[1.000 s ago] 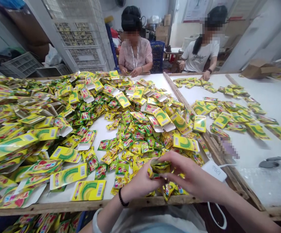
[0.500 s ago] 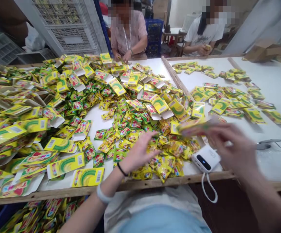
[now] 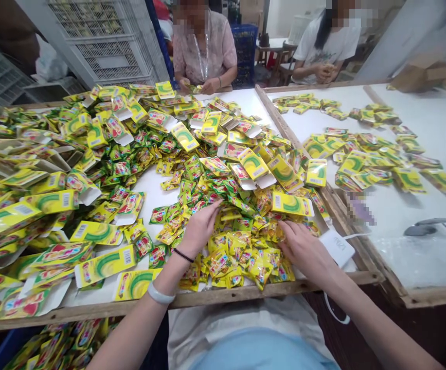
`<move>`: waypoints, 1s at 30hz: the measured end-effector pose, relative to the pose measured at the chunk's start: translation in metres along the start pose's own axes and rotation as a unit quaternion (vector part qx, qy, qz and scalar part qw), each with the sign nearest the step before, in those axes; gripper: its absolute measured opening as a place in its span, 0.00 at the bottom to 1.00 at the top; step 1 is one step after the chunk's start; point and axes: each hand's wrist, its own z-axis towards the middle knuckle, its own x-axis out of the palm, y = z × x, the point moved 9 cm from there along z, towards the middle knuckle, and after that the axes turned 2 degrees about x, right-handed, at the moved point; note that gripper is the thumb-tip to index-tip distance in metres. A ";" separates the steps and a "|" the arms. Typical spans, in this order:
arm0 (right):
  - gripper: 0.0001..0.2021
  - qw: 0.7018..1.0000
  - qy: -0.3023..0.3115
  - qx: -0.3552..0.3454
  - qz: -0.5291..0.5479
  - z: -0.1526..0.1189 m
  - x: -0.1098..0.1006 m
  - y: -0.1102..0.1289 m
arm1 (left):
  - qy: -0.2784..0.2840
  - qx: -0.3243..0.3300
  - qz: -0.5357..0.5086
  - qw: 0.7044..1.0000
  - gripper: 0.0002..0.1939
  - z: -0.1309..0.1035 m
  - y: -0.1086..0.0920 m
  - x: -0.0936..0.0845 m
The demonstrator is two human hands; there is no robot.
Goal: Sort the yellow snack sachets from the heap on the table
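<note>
Small sachets [image 3: 242, 254] lay heaped by the near wooden rim [image 3: 223, 296], with the left hand [image 3: 199, 226], fingers drawn together, and the right hand [image 3: 303, 246], fingers slightly spread, at either side; whether either gripped any I couldn't tell; it looked like gathering, the next move seemingly calling for a light pinch
</note>
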 end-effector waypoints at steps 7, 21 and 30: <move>0.14 0.981 -0.057 0.031 0.185 -0.004 -0.030 -0.034 | -0.106 -0.254 -0.408 0.870 0.15 -0.031 0.012 0.009; 0.12 0.717 -0.134 0.110 0.675 0.038 -0.024 0.034 | -0.008 -0.224 -0.503 0.835 0.15 -0.033 -0.062 0.048; 0.11 0.805 -0.099 0.192 0.553 -0.024 -0.013 -0.033 | 0.062 0.146 -0.079 0.984 0.18 0.047 -0.138 0.063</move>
